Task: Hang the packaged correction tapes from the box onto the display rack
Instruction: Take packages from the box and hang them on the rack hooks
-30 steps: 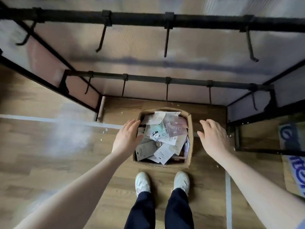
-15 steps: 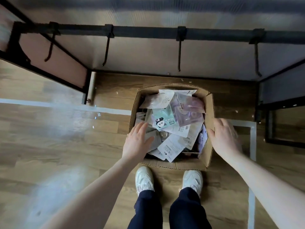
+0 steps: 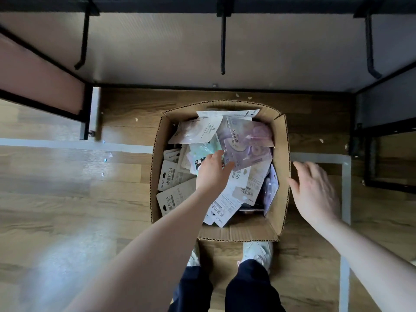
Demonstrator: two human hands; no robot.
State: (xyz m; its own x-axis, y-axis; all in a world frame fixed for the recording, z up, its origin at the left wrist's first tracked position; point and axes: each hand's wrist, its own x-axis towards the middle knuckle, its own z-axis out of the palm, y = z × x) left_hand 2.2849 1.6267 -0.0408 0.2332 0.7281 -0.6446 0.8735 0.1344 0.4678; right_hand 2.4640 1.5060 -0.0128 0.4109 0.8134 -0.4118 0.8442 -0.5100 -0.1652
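Wooden floor (image 3: 67, 199); left hand (image 3: 211, 174) covers packets (image 3: 245, 140) in box (image 3: 282, 176).

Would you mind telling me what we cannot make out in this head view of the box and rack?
- Left hand: its fingertips lie against the packages; a grip cannot be told.
- Box: lower packages are buried under the top ones.
- Rack rail: cut off by the top edge; only three hooks show.
- Package print: too small to read.
- Right hand: motion-blurred.

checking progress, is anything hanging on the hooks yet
No, all three hooks are bare; the packs lie in the box.
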